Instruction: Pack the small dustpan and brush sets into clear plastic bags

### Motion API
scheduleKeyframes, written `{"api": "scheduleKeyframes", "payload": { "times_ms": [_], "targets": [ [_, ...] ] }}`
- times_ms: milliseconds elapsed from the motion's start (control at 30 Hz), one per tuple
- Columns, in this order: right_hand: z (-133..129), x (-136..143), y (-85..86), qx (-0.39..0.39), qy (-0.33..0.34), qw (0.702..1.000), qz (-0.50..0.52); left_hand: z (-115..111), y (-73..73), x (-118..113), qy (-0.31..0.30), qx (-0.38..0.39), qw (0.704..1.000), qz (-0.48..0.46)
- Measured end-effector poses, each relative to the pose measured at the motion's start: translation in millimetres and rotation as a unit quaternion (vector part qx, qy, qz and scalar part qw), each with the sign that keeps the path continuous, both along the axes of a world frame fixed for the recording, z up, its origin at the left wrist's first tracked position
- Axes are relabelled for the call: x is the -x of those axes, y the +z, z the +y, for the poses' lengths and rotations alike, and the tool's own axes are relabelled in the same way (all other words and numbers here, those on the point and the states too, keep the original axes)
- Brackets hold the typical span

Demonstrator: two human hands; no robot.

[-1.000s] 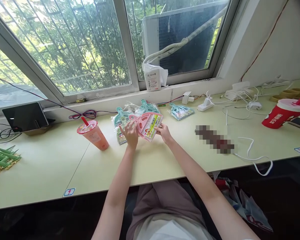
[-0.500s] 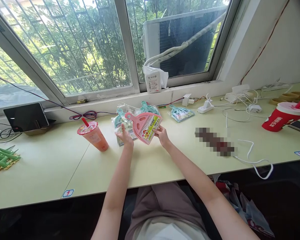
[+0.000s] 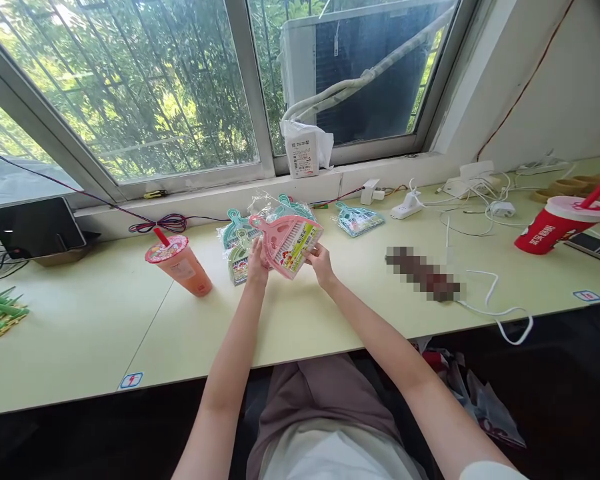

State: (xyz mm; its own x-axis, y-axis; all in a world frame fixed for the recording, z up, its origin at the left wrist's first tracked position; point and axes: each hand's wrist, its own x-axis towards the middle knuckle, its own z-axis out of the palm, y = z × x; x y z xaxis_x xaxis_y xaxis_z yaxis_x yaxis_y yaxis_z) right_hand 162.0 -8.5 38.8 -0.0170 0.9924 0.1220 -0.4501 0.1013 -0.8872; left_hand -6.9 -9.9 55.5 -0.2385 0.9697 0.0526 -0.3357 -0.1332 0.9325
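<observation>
A pink mini dustpan and brush set (image 3: 284, 241) with a yellow-green label is held up over the desk, tilted, its handle end toward the upper left. My left hand (image 3: 258, 265) is closed on its left edge. At the lower right corner, my right hand (image 3: 323, 265) pinches it between thumb and fingers. Behind it lie several bagged green and teal dustpan sets, one teal set (image 3: 236, 227) and a paler green one (image 3: 239, 261) among them, partly hidden by the pink set and my left hand. Another teal dustpan set (image 3: 359, 219) lies apart to the right.
A drink cup with a red straw (image 3: 183, 265) stands left of my hands. A tablet (image 3: 35, 228) leans at the far left. To the right are a pixelated object (image 3: 423, 273), a white power strip (image 3: 406, 205), cables and a red cup (image 3: 555, 227). The desk (image 3: 190, 347) ends before my lap.
My left hand has moved in and closed on the pink dustpan set's left edge, where its fingers were spread before. The set has tilted and lowered slightly. The view has shifted a little.
</observation>
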Motion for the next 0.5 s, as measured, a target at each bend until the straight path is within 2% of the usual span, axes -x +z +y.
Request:
{"api": "scheduleKeyframes", "payload": {
  "times_ms": [133,267,500],
  "targets": [
    [0.1,-1.5,-0.4,0.008,-0.033,0.999,0.005,2.2,-9.1,-4.4,-0.045,0.004,0.999,-0.015],
    [1.8,-4.9,-0.8,0.011,-0.043,0.999,0.008,0.0,-10.5,-14.8,-0.084,0.017,0.996,0.006],
    [3.3,-4.7,-0.5,0.015,0.037,0.999,-0.004,3.7,-9.1,-10.8,-0.035,-0.028,0.998,-0.052]
  ]
}}
